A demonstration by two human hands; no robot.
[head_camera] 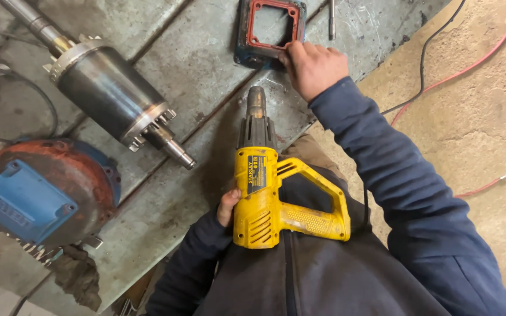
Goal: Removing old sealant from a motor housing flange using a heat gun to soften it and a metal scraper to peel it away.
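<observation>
Hands at the steel table

Table (206, 76) of grey steel ends at a slanted edge, with bare floor (475, 129) beside it. One rotor (109, 93) lies there. One yellow heat gun (265, 187) rests against the left hand (228, 206); grip unclear. The right hand (313, 67) presses flat on one square frame (270, 29).

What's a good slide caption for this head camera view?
Left hand steadies a yellow heat gun while right hand rests on a red-gasketed square cover on the steel workbench.
</observation>
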